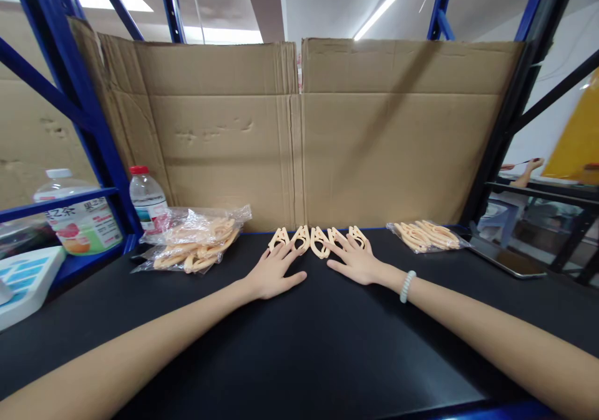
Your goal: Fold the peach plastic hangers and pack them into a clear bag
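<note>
Both hands lay flat with fingers spread wide, gripping nothing: the left hand (274,274) and right hand (356,259) touched a row of 5 peach plastic clips (318,240) (apparently lined up) at the far edge of the black table (299,345).

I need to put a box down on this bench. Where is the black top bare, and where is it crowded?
Bare: the black tabletop near the front edge, between the two forearms. Crowded: the back edge, with the row of clips under the left hand and right hand, the clear bag of clips left, a smaller clip pile right.
</note>
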Demonstrator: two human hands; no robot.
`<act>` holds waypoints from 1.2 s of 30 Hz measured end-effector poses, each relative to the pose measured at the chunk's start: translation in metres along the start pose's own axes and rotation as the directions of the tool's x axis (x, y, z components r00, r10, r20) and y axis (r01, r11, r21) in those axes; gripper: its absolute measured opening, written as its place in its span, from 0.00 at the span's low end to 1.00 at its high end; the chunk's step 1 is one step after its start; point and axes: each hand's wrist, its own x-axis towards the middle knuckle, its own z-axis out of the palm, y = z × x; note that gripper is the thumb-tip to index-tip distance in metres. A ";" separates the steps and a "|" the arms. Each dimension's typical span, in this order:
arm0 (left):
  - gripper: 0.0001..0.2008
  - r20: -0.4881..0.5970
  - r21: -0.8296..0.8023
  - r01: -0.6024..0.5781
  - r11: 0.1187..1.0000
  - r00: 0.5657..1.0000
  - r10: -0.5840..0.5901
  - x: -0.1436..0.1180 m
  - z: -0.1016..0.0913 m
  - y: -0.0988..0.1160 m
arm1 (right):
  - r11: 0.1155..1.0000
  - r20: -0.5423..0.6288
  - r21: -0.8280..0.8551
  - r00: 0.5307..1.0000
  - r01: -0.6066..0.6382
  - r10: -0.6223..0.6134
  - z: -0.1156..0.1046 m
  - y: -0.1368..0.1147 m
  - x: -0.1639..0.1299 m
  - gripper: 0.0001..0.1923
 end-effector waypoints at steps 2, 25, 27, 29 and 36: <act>0.33 -0.032 0.003 0.003 1.000 0.999 -0.003 0.006 0.001 -0.002 | 1.000 -0.032 -0.011 0.999 -0.013 0.013 0.004 0.003 0.011 0.31; 0.25 -0.689 0.369 0.151 0.917 0.706 0.161 -0.045 -0.051 -0.078 | 0.981 -0.384 0.087 0.915 0.171 -0.125 0.005 0.013 -0.025 0.11; 0.21 -0.699 0.321 0.219 0.921 0.711 0.075 -0.046 -0.052 -0.090 | 0.980 -0.373 0.117 0.921 0.163 -0.109 0.006 0.016 -0.024 0.10; 0.13 -0.686 0.279 0.242 0.929 0.727 0.016 -0.046 -0.051 -0.101 | 0.978 -0.378 0.133 0.920 0.163 -0.102 0.006 0.018 -0.024 0.10; 0.06 -0.760 0.020 -0.059 0.998 0.647 0.054 -0.051 -0.047 -0.054 | 0.970 -0.445 0.160 0.890 0.185 -0.096 0.003 0.019 -0.022 0.09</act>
